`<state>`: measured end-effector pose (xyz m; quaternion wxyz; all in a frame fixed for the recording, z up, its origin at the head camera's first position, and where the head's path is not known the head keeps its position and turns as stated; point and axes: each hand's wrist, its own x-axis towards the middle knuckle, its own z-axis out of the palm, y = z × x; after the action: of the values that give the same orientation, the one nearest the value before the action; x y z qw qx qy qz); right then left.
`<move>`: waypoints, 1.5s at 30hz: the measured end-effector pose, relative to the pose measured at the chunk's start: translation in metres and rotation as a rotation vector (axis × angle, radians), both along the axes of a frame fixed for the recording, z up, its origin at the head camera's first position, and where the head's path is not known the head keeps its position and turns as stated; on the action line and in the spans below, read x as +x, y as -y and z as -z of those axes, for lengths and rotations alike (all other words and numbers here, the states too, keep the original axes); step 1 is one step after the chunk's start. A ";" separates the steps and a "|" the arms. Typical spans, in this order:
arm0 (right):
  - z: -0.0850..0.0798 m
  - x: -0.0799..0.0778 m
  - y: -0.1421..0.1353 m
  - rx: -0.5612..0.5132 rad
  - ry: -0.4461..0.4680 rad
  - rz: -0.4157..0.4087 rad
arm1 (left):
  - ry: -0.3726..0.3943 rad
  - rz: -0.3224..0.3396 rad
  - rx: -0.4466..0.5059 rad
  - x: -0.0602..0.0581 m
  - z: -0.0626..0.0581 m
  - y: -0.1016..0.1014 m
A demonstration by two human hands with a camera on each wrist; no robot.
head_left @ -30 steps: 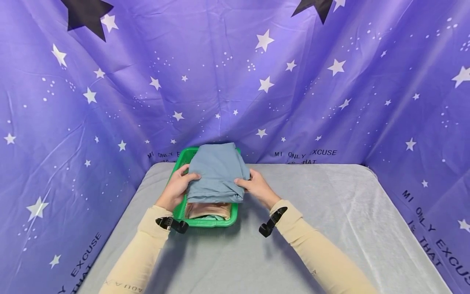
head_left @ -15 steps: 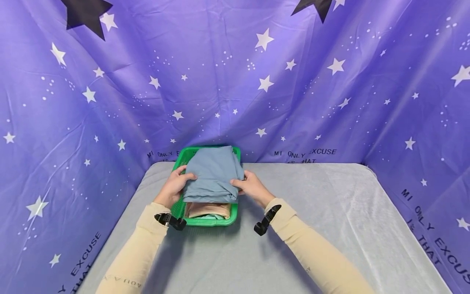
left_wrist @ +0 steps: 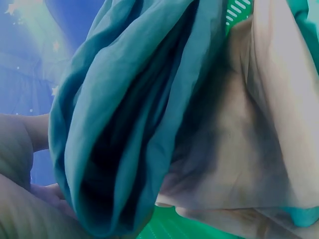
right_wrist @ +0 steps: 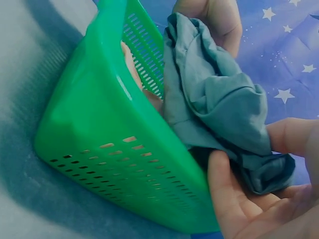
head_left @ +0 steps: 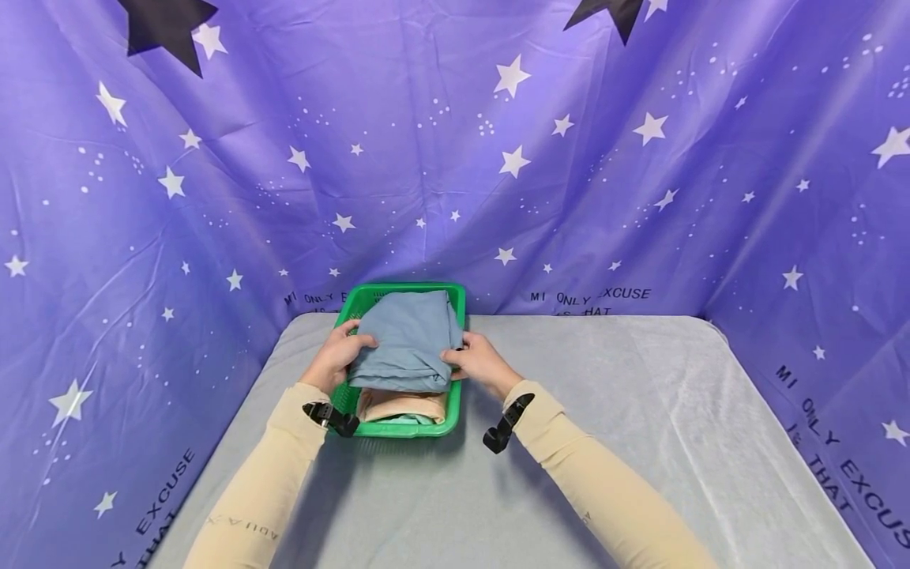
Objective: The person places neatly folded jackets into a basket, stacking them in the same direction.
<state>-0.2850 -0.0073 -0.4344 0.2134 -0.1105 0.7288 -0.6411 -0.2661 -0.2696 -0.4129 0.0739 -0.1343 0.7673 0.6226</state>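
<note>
Both hands hold a folded blue-grey garment [head_left: 405, 340] above a green plastic basket [head_left: 408, 431]. My left hand [head_left: 332, 359] grips its left edge, thumb on top. On the opposite edge, my right hand [head_left: 486, 365] pinches the cloth between thumb and fingers. The right wrist view shows the garment [right_wrist: 214, 94] just over the basket rim [right_wrist: 132, 99], with the right hand's fingertips [right_wrist: 219, 167] beneath it. Stacked layers hang open toward the camera in the left wrist view. Under it, inside the basket, lies a folded peach garment [head_left: 401, 405] with a mint-green cloth [head_left: 408, 420] showing below.
The basket stands on a table with a grey cloth cover [head_left: 604, 442], near its back edge. A purple star-patterned curtain [head_left: 426, 158] surrounds the back and sides. Black straps with cameras [head_left: 508, 423] sit on both wrists.
Both hands have carried the blue-grey garment slightly left and lower, so it now lies within the basket's outline. More of the basket's back rim shows. The grips look the same.
</note>
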 end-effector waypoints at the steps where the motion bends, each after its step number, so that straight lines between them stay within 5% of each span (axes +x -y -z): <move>1: -0.001 0.000 0.000 0.004 -0.001 -0.002 | 0.002 0.002 -0.009 0.000 0.000 0.001; 13: -0.010 0.015 -0.009 0.169 -0.113 -0.028 | 0.038 0.114 -0.216 0.004 0.000 0.004; 24: -0.012 0.025 -0.011 0.434 -0.424 -0.023 | -0.007 0.266 -0.493 0.004 -0.003 -0.008; 34: 0.002 0.036 0.002 0.790 -0.817 -0.192 | -0.007 0.335 -0.702 0.003 -0.003 -0.016; 45: 0.008 0.036 0.009 0.936 -0.929 -0.223 | 0.115 0.395 -0.764 0.003 -0.004 -0.019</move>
<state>-0.2495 -0.0160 -0.4428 -0.0320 -0.3457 0.9304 -0.1173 -0.2634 -0.2511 -0.4091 0.1794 -0.0370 0.9483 0.2590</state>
